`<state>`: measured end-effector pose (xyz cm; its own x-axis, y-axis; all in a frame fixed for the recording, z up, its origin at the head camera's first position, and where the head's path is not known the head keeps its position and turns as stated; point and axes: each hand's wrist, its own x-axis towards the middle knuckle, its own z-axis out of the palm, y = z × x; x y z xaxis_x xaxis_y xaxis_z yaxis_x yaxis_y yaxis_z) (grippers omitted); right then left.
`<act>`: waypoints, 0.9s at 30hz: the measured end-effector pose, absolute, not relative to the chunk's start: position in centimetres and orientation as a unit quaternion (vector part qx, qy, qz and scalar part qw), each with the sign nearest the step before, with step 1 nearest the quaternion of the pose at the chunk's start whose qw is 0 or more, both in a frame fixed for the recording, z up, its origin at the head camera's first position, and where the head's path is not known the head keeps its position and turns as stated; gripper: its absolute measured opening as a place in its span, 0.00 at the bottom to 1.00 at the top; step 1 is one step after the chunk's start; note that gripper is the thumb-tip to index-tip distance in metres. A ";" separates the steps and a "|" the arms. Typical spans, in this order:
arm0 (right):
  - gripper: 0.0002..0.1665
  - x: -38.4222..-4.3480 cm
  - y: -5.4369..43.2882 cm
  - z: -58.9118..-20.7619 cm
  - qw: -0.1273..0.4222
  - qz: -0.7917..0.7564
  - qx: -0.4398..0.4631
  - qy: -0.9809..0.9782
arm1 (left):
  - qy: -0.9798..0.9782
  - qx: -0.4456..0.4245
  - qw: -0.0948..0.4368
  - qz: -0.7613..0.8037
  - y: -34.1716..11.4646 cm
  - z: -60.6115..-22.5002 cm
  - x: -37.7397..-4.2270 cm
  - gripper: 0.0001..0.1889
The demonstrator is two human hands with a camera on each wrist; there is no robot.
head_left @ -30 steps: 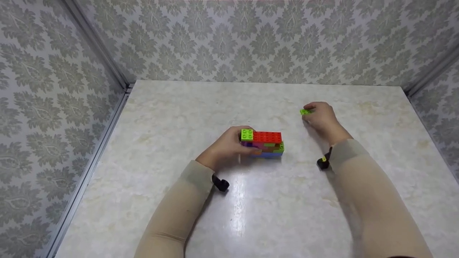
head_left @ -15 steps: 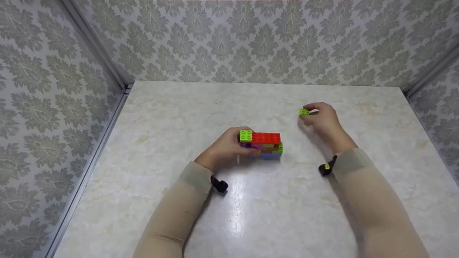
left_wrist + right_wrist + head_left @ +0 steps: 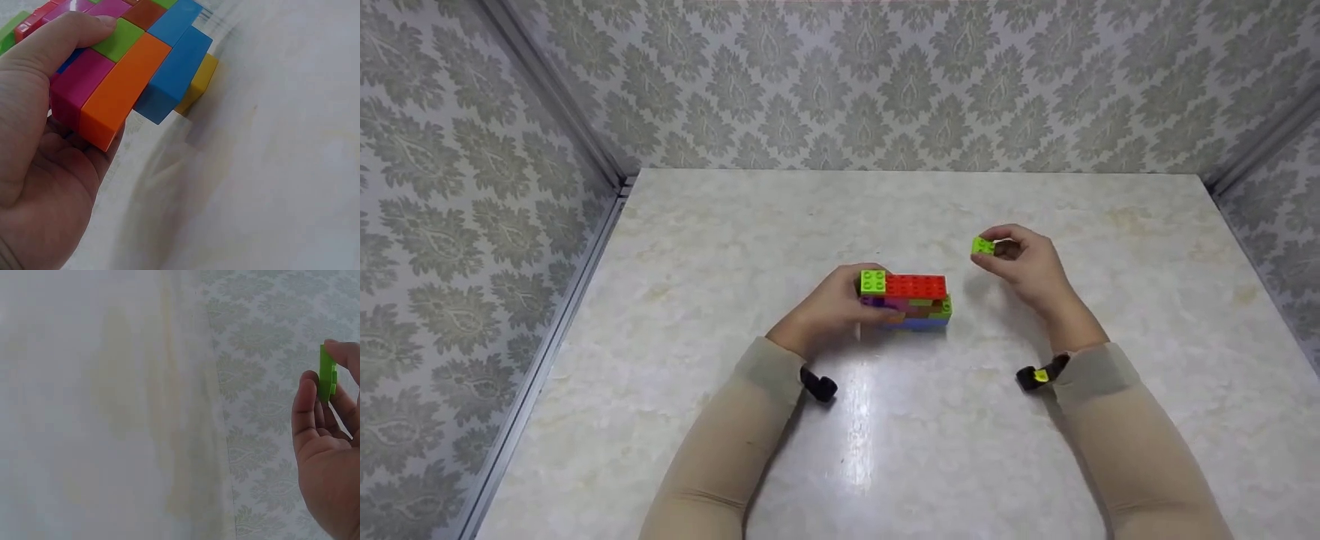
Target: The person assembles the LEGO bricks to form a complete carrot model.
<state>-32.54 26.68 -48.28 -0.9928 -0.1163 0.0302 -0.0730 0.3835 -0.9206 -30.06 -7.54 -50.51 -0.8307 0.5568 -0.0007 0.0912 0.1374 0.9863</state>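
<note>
My left hand (image 3: 840,306) grips the left end of a block built from several coloured toy bricks (image 3: 916,309), thumb across its near side. On its top layer a light-green brick (image 3: 873,281) sits beside a long red brick (image 3: 916,286). The left wrist view shows the block's underside parts: an orange brick (image 3: 125,90), a blue brick (image 3: 175,76) and a yellow brick (image 3: 199,84) at the bottom. To the right and farther back, my right hand (image 3: 1030,270) pinches a small light-green brick (image 3: 982,246) between thumb and fingers; its studs show in the right wrist view (image 3: 327,374).
Both hands work over a pale marbled table (image 3: 720,240). A patterned wall (image 3: 825,82) rises along its back edge, with another patterned wall (image 3: 457,247) at the left. Black wrist cameras (image 3: 819,386) hang from both sleeves.
My right hand has lifted the small light-green brick and brought it left and nearer, toward the built block. My left hand and the block have hardly moved.
</note>
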 end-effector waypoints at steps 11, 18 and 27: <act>0.20 -31.0 24.6 -48.5 0.070 -0.657 -0.162 0.733 | 0.736 0.221 0.180 0.614 -7.5 -50.8 -30.2 0.19; 0.16 -30.1 23.5 -47.9 0.084 -0.669 -0.223 0.704 | 0.733 0.223 0.180 0.617 -7.5 -50.6 -30.3 0.19; 0.17 -29.5 22.9 -47.4 0.065 -0.638 -0.251 0.725 | 0.737 0.231 0.175 0.610 -7.6 -50.6 -30.2 0.19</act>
<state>-29.54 22.90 -47.43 -0.8652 -0.4471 0.2269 -0.2821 0.0600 -0.9575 -30.20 -7.56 -50.62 -0.8322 0.5540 0.0227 0.1257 0.1486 0.9809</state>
